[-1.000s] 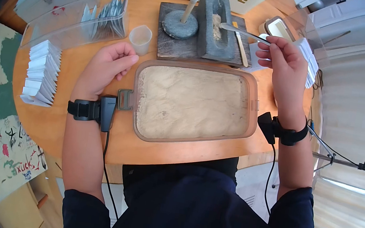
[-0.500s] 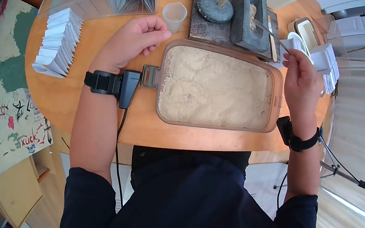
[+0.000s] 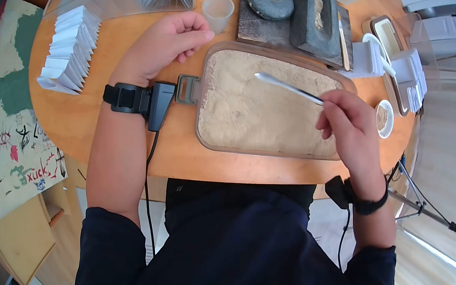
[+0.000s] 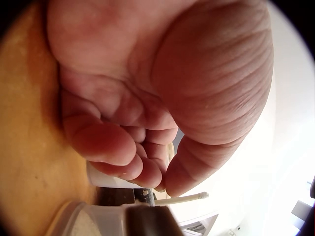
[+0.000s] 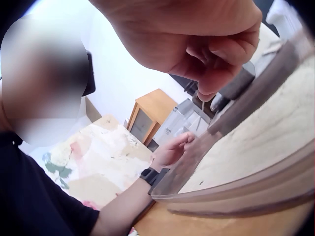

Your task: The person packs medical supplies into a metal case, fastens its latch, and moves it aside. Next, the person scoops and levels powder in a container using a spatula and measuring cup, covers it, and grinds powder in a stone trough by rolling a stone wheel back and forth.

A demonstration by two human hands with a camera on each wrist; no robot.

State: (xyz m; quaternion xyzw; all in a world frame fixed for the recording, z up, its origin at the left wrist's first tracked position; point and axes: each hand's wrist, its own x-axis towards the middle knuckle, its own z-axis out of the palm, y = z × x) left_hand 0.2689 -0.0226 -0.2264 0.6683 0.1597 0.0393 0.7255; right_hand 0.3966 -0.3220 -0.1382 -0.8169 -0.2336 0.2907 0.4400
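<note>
Metal spatula (image 3: 284,83) hangs over pale powder (image 3: 262,112), pinched in the right grip (image 3: 353,126); the left grip (image 3: 166,41) curls loosely beside a plastic cup (image 3: 217,13).

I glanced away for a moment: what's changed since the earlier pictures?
The right hand drew the metal spatula back and leftward, out of the stone trough, to above the powder box. It kept its grip. The left hand stayed beside the plastic cup.

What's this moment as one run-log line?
right hand: holds metal spatula above tub of pale powder | left hand: loosely curled, holds nothing, near cup | stone trough: pale material inside
</note>
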